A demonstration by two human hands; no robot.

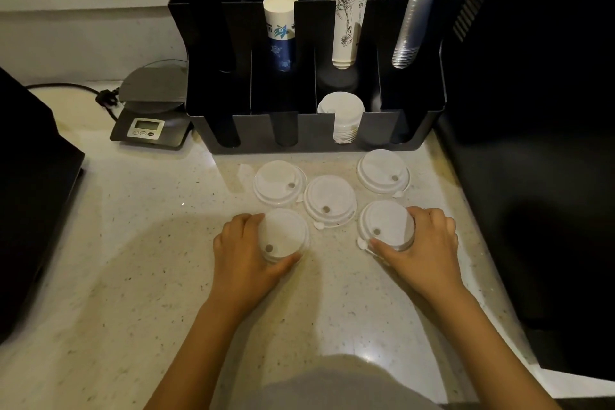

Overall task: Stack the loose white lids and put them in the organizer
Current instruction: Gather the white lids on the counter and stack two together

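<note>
Several loose white lids lie on the speckled counter in front of a black organizer (213, 130). My left hand (244, 258) grips the near-left lid (284, 233) by its rim. My right hand (429, 248) grips the near-right lid (386, 223) the same way. Three more lids lie free: one at the centre (329, 198), one at the back left (278, 181), one at the back right (382, 170). A stack of white lids (341, 113) stands in a front slot of the organizer.
The organizer's back slots hold a blue-printed paper cup stack (279, 30), a tall white sketched cup stack (349, 7) and clear plastic cups (412, 10). A digital scale (151, 103) sits to its left. Dark machines flank the counter on the left (30, 183) and right (532, 143).
</note>
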